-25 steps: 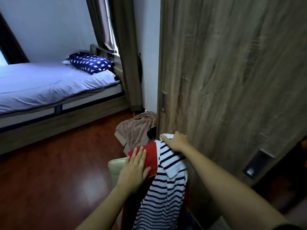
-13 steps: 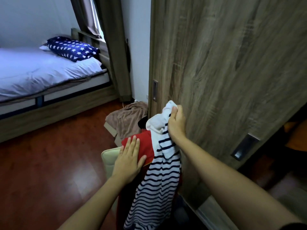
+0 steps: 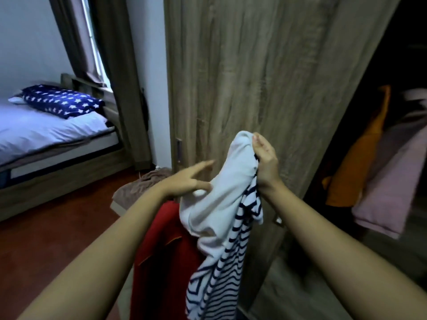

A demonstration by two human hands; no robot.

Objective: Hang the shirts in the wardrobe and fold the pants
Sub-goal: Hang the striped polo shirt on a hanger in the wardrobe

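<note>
While the right hand (image 3: 265, 158) clenches the bunched white top of a navy-striped shirt (image 3: 221, 262), holding it up before the wooden wardrobe door (image 3: 254, 77), the left hand (image 3: 184, 181) is released, fingers straight and spread, touching the white fabric. Below the shirt hangs a red garment (image 3: 161, 250), and just beyond it a brown cloth (image 3: 143, 183) lies crumpled on the floor (image 3: 57, 227). Farther off, an orange garment (image 3: 360, 162) and a pink garment (image 3: 392, 181) show in the dark wardrobe opening at right, and a star-print pillow (image 3: 62, 103) rests on the bed (image 3: 46, 132) at left.

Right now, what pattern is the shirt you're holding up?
The shirt is white with navy stripes; head view.
</note>
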